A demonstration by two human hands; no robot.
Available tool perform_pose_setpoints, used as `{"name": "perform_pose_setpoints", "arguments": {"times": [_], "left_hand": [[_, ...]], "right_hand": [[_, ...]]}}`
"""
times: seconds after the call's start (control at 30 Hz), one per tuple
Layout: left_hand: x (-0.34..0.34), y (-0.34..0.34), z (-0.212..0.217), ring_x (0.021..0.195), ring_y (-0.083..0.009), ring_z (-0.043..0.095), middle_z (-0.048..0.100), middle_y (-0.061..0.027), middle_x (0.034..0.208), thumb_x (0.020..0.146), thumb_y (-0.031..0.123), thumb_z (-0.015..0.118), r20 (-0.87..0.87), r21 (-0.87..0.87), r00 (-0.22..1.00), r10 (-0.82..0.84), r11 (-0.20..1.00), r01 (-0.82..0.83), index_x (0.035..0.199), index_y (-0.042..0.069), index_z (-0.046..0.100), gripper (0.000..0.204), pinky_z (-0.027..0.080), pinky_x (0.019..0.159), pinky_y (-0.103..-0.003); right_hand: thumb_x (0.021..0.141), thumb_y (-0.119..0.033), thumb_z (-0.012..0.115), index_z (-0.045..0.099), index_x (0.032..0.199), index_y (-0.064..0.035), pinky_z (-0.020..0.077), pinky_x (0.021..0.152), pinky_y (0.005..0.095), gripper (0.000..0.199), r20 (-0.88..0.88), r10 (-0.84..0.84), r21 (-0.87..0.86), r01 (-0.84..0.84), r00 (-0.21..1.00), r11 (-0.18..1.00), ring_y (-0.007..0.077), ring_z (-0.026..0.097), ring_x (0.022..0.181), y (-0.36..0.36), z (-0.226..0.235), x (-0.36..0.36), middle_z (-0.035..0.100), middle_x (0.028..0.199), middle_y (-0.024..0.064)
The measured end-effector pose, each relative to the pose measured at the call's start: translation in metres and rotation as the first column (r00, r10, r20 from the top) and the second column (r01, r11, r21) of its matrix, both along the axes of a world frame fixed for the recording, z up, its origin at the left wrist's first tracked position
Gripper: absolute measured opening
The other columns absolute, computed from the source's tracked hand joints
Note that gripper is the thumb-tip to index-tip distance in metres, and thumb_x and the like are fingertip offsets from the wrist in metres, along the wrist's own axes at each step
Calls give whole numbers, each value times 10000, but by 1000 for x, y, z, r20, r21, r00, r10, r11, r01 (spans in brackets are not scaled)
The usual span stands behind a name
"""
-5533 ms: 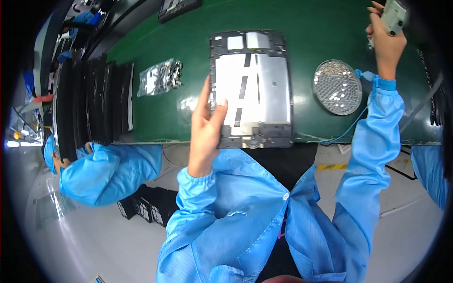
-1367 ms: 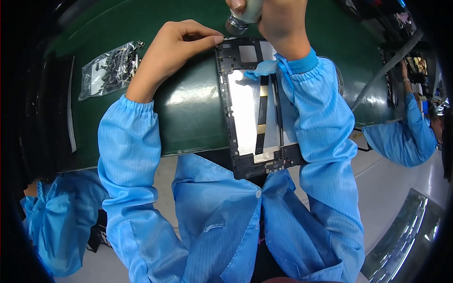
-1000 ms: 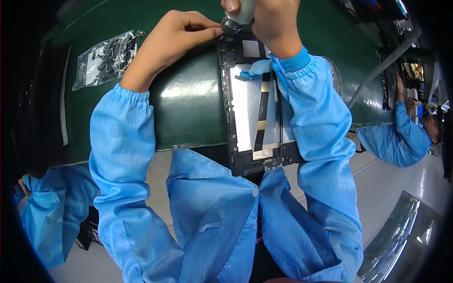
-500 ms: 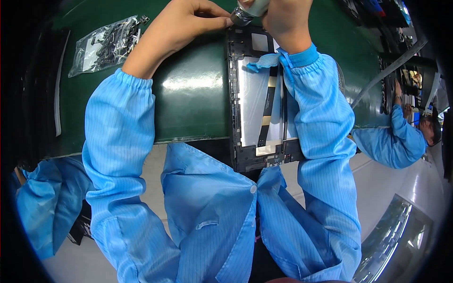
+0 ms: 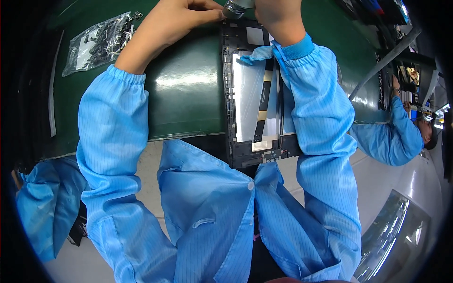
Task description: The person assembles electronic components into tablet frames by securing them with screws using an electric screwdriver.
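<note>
Where the green desk [image 5: 184, 108] ends nearest the body, one dark tablet frame [image 5: 257, 94] overhanging the edge, one black ribbon strip [image 5: 262, 106] down its shiny middle. Farther up, two hands at its top corner: left hand [image 5: 177, 21] curled narrow, fingertips pinching there; right hand [image 5: 278, 16] wrapped around one silver screwdriver [image 5: 234, 8]. Off left, one clear bag of small parts [image 5: 99, 42].

Left of the tablet frame [image 5: 250, 94], bare green mat [image 5: 184, 94] lies open as far as the clear bag of small parts [image 5: 96, 42]. Both hands crowd the frame's far end; the right sleeve [image 5: 316, 104] covers its right edge.
</note>
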State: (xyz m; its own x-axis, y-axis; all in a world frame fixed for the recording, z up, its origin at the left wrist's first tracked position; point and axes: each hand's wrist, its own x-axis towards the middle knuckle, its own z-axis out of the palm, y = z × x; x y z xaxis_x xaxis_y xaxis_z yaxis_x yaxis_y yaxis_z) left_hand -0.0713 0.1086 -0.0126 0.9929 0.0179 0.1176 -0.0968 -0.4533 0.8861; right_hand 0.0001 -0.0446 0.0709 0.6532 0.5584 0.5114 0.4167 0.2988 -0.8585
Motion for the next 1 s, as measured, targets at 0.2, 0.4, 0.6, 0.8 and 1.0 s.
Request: {"name": "perform_pose_setpoints", "arguments": {"times": [0.2, 0.4, 0.6, 0.8, 1.0], "left_hand": [[3, 2, -7, 846, -101, 622, 704, -56, 936, 908, 150, 694, 21, 1, 998, 51, 999, -52, 1059, -55, 715, 256, 486, 794, -244], [-1, 9, 0, 894, -121, 649, 716, -76, 965, 953, 197, 661, -17, -50, 998, 59, 997, -60, 1092, -55, 699, 291, 495, 824, -248], [-111, -91, 51, 585, -110, 509, 535, -43, 661, 1039, 174, 525, 136, -601, 693, 708, 615, -510, 1048, -48, 621, 243, 410, 521, -245], [-215, -172, 6, 727, -147, 618, 660, -96, 833, 1043, 237, 516, -248, -510, 859, 448, 693, -509, 1006, -12, 605, 267, 488, 643, -274], [-180, -182, 13, 1023, -167, 656, 671, -135, 1144, 1049, 289, 530, -496, -859, 867, -51, 176, -481, 1218, -78, 568, 406, 525, 900, -317]], "right_hand": [[875, -15, 553, 666, 797, 44, 401, 424, 247, 150, -52, 49, 51, -46, 997, 998, 104, 532, 453, 1, 0, -1, 610, 617, 54], [888, -17, 543, 665, 919, 43, 411, 433, 241, 140, -186, 42, 199, -4, 982, 980, 94, 542, 466, 13, 1, -11, 620, 619, 59], [887, -39, 559, 677, 922, 32, 402, 433, 237, 141, -142, 53, -12, -55, 988, 998, 95, 544, 470, -5, -14, 1, 604, 591, 46], [875, -51, 595, 676, 890, 24, 398, 438, 236, 112, -234, 81, -2, -84, 969, 996, 79, 532, 472, 1, 7, -5, 587, 578, 21], [874, -16, 631, 659, 1113, 36, 483, 494, 254, 246, -316, 176, 221, -108, 932, 969, 109, 618, 576, -17, 19, 1, 706, 903, 81]]}}
